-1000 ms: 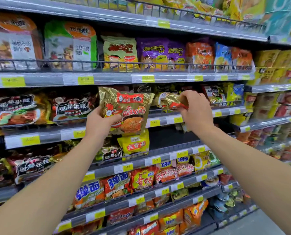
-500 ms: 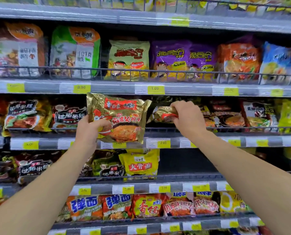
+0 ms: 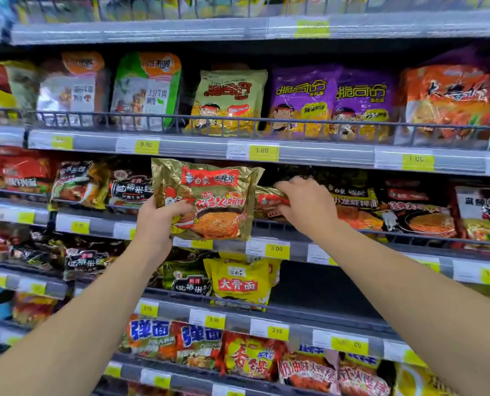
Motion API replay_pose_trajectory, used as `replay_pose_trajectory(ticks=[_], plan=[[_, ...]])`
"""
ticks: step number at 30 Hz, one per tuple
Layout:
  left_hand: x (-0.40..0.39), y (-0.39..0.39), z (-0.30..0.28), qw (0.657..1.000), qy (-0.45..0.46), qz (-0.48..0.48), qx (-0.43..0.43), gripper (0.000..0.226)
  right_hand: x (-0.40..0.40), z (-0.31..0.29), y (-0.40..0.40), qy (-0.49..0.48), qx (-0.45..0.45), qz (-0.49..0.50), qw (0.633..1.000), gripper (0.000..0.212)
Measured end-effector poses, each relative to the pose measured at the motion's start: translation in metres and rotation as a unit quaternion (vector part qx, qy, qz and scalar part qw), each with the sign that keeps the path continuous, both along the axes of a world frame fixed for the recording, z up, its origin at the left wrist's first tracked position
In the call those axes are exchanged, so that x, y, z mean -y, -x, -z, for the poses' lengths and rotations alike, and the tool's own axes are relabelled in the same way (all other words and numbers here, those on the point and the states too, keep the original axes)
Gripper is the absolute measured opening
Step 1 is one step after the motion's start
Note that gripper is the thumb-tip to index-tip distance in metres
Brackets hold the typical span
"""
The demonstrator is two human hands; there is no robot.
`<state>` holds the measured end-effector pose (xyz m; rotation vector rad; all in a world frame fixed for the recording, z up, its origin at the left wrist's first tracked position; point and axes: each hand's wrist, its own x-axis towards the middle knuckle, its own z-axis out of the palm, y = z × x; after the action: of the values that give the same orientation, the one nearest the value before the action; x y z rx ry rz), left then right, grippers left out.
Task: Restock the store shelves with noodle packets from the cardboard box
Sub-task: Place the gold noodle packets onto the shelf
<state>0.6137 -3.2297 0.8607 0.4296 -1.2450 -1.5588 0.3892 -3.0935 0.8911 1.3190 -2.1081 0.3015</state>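
Middle of the frame: left hand (image 3: 155,221) up at the shelf (image 3: 338,247), thumb curled over the front of a gold noodle packet (image 3: 209,200) at its lower left corner, fingers hidden behind it. Packet upright, in front of the shelf edge. Just right of it: right hand (image 3: 306,207) with fingers (image 3: 288,186) bent down, pinching a second gold packet (image 3: 268,201) lying on the shelf. No cardboard box in view.

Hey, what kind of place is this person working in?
Most likely a grocery store's instant noodle aisle: tiered metal shelves packed with noodle packets, yellow price tags along the edges, and the left hand holding up a gold packet.
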Motion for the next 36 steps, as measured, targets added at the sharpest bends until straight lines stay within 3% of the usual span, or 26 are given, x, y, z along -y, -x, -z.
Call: replay_pose_trajectory(ticks=[3, 4, 6, 9, 12, 18, 22, 26, 28, 31, 33, 34, 36], plan=[[0.001, 0.003, -0.001, 0.999, -0.003, 0.032, 0.001, 0.103, -0.007, 0.004, 0.014, -0.042, 0.077, 0.016, 0.996, 0.073], [0.004, 0.006, -0.001, 0.999, 0.0, 0.053, -0.007, 0.105, -0.011, 0.005, 0.02, -0.054, 0.107, 0.016, 0.993, 0.08], [-0.001, 0.007, -0.005, 0.996, 0.004, 0.087, -0.003, 0.071, -0.017, 0.005, 0.027, -0.061, 0.171, -0.003, 0.983, 0.084], [-0.01, 0.021, -0.011, 0.993, 0.008, 0.113, -0.011, 0.068, -0.024, 0.007, 0.036, -0.042, 0.212, -0.037, 0.976, 0.07], [-0.012, 0.038, -0.015, 0.994, 0.051, 0.094, 0.008, 0.038, -0.026, 0.003, 0.042, 0.073, 0.264, -0.065, 0.96, 0.049], [-0.002, 0.057, -0.023, 0.991, 0.098, 0.072, 0.05, 0.033, -0.018, -0.008, 0.059, 0.215, 0.358, -0.072, 0.906, 0.037], [0.001, 0.07, -0.016, 0.978, 0.16, 0.05, 0.124, 0.037, -0.012, -0.014, 0.066, 0.221, 0.391, -0.058, 0.892, 0.036], [0.001, 0.093, -0.01, 0.971, 0.164, 0.022, 0.174, 0.03, -0.01, -0.019, 0.068, 0.204, 0.422, -0.081, 0.88, 0.013], [-0.003, 0.105, -0.011, 0.954, 0.201, -0.015, 0.222, 0.027, -0.008, -0.02, 0.067, 0.198, 0.437, -0.098, 0.872, 0.016], [-0.012, 0.115, -0.013, 0.875, 0.31, -0.104, 0.358, 0.024, -0.004, -0.021, 0.073, 0.187, 0.446, -0.107, 0.869, 0.036], [-0.014, 0.117, -0.013, 0.841, 0.333, -0.129, 0.406, 0.029, -0.005, -0.019, 0.079, 0.226, 0.497, -0.129, 0.828, 0.032], [-0.013, 0.118, -0.013, 0.839, 0.33, -0.132, 0.413, 0.032, -0.005, -0.017, 0.082, 0.248, 0.518, -0.138, 0.807, 0.025], [-0.011, 0.12, -0.016, 0.866, 0.306, -0.137, 0.372, 0.043, -0.006, -0.015, 0.086, 0.283, 0.534, -0.149, 0.782, 0.016]])
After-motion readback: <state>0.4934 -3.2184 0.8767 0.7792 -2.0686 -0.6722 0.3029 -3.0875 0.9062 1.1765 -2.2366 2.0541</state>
